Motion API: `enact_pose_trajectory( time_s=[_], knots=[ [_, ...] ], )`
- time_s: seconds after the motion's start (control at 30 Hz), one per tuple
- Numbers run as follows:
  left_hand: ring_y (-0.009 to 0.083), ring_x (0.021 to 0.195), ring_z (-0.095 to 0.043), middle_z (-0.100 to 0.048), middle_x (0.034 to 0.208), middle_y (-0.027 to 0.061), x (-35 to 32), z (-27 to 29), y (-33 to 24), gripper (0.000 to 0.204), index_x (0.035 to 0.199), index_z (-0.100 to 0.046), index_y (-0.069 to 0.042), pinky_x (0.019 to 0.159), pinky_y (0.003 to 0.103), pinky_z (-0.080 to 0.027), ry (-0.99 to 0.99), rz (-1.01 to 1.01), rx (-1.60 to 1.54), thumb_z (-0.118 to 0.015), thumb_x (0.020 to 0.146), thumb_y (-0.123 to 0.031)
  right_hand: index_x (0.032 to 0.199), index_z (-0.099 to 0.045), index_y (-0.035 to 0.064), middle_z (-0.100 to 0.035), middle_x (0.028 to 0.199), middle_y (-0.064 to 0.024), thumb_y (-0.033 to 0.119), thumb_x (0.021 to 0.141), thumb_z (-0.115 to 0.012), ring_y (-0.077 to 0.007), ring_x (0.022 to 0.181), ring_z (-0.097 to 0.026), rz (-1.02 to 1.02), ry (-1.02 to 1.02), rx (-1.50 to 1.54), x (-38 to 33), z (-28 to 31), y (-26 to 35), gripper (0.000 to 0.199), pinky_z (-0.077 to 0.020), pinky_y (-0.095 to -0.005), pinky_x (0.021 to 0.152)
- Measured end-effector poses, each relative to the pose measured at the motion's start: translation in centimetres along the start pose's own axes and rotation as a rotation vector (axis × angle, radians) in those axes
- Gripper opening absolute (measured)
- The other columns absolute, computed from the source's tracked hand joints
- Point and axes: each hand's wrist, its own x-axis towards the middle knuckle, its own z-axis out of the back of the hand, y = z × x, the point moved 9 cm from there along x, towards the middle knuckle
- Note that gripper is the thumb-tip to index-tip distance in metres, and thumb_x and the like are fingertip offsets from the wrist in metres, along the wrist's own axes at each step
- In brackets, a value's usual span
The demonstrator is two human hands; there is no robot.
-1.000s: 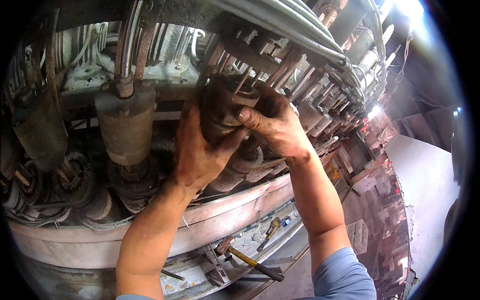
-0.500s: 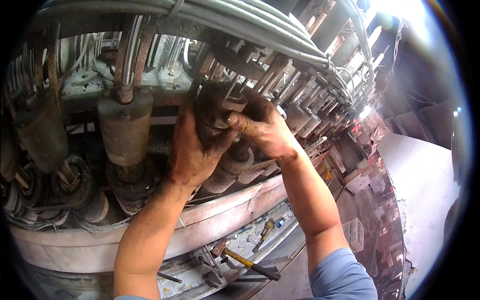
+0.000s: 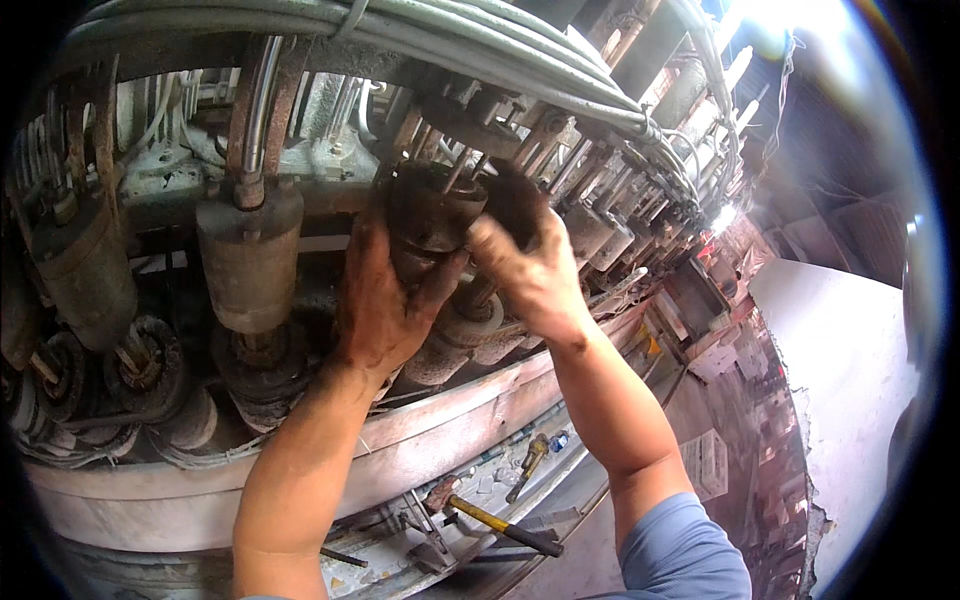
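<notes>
- Head view: a dark cylinder is held from the left by the cupped left hand, above the machine's pale curved edge.
- The right hand is half curled alongside; whether it grips cannot be told.
- Positioning seems in hand; steady two-handed support is probably called for.

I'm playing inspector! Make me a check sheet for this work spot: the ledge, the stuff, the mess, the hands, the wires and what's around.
Surface: pale ledge, dirty, with scattered bits.
Job's things: dark cylinder between the hands, rods above it.
Clutter: hammer and smaller yellow tool lying on the ledge.
Hands: left hand cupped around the cylinder's left side; right hand at its right, grip unclear.
Cables: pale bundle crossing overhead.
Surroundings: more cylinders in a row; white panel at right.
</notes>
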Motion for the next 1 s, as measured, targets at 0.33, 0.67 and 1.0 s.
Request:
enact_pose_trajectory(
  time_s=[0.33,0.67,1.0],
  knots=[
    [0.0292,0.122,-0.060,-0.057,0.136,0.0204,0.9,-1.2,-0.2,0.081,0.152,-0.035,-0.001,0.103,0.042,-0.050,0.024,-0.104,0.072,-0.079,0.092,-0.032,0.146,-0.052,-0.0035,-0.063,0.138,-0.0155,0.037,0.095,-0.077,-0.0239,0.123,-0.058,0.098,-0.087,0.010,3.7,0.9,5.0,0.069,-0.0457,-0.0378,0.106],
    [0.0274,0.117,-0.062,-0.061,0.128,0.0178,2.5,-2.4,-3.4,0.080,0.141,-0.044,0.000,0.100,0.041,-0.051,-0.068,-0.056,0.051,-0.088,0.083,-0.034,0.146,-0.049,-0.0058,-0.062,0.138,-0.0157,0.032,0.091,-0.082,-0.0244,0.124,-0.058,0.163,0.081,0.223,6.2,3.6,3.9,0.074,-0.0441,-0.0380,0.108],
    [0.0249,0.109,-0.065,-0.065,0.123,0.0144,3.6,-2.6,-3.1,0.071,0.135,-0.052,-0.002,0.096,0.039,-0.051,-0.057,0.025,-0.148,-0.087,0.084,-0.037,0.137,-0.058,-0.0071,-0.068,0.123,-0.0138,0.035,0.091,-0.082,-0.0207,0.111,-0.060,0.161,0.271,0.105,7.5,4.3,5.9,0.067,-0.0492,-0.0344,0.096]
  ],
)
